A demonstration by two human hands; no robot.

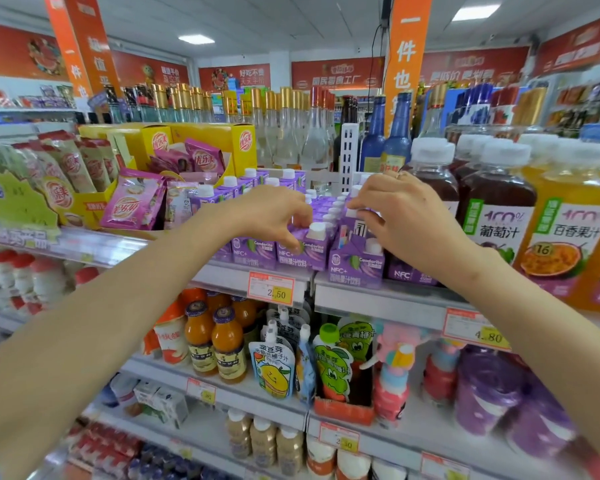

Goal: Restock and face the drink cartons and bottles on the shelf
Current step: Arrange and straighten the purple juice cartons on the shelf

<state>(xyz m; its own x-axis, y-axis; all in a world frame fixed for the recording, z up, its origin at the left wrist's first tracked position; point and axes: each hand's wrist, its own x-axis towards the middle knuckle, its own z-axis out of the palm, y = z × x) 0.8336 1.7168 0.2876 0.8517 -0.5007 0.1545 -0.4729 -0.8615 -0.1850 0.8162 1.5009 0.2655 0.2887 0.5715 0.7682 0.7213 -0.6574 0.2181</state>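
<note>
Our left grip (pixel 274 216) and right grip (pixel 400 216) each pinch purple cartons (pixel 314 251) on the shop shelf (pixel 378 299).
We read "NFC+" on them, "2.50" on the price tag (pixel 271 289) below; juice bottles (pixel 496 209) stand beside.

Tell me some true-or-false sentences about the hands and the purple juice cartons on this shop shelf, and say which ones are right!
1. The left hand and the right hand both hold purple cartons. True.
2. The purple cartons have red caps. False: their caps are white.
3. A dark juice bottle and an orange juice bottle stand to the right of the cartons. True.
4. The yellow boxes sit on the shelf below the cartons. False: the yellow boxes are higher up, to the left.
</note>
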